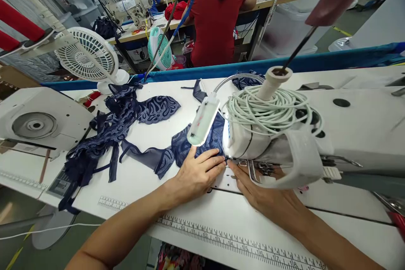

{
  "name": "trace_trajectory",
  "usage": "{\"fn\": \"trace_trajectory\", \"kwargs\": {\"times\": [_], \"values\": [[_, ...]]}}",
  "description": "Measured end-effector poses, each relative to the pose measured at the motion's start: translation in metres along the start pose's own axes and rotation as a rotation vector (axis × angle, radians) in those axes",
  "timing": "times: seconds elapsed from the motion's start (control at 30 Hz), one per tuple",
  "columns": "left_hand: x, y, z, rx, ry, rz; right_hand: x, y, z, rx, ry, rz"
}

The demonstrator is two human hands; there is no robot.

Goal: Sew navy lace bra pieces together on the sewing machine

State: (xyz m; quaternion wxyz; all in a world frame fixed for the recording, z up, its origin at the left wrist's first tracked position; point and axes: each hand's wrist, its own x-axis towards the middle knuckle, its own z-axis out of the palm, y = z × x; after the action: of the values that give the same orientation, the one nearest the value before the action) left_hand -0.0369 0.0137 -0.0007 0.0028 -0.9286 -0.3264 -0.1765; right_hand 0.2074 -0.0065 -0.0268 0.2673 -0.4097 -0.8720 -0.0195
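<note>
Navy lace under a sewing machine's head, apparently being stitched.
Left hand rests flat on it, fingers slightly spread; right hand's grip is unclear beside it. Next seems to need steady, even guiding.

the hands rest at the navy lace fabric (swirl-patterned) by the white sewing machine.

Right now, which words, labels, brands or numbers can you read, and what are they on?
"14 15 16 17 18": on the printed ruler scale along the front of the sewing table; its other numbers are too small or blurred.
Blue lettering on the near sewing machine: too little shows to read.
Mark on the white fan's hub: too blurred.
Marks on the background sewing machines: too small.
</note>
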Motion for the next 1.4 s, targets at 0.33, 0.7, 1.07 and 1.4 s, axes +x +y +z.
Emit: {"fn": "trace_trajectory", "kwargs": {"times": [0.33,0.7,1.07,1.4], "values": [[-0.002,0.002,0.004,0.031,0.009,-0.024,0.001,0.002,-0.006,-0.256,0.069,-0.205],[0.0,-0.008,0.01,0.005,-0.036,-0.078,0.013,0.009,-0.016,-0.027,0.199,-0.07],[0.0,-0.005,0.004,-0.039,-0.039,-0.075,0.016,0.011,-0.019,-0.012,0.217,-0.051],[0.008,-0.002,0.008,0.004,0.037,-0.184,0.019,0.007,-0.01,-0.04,0.223,-0.105]]}}
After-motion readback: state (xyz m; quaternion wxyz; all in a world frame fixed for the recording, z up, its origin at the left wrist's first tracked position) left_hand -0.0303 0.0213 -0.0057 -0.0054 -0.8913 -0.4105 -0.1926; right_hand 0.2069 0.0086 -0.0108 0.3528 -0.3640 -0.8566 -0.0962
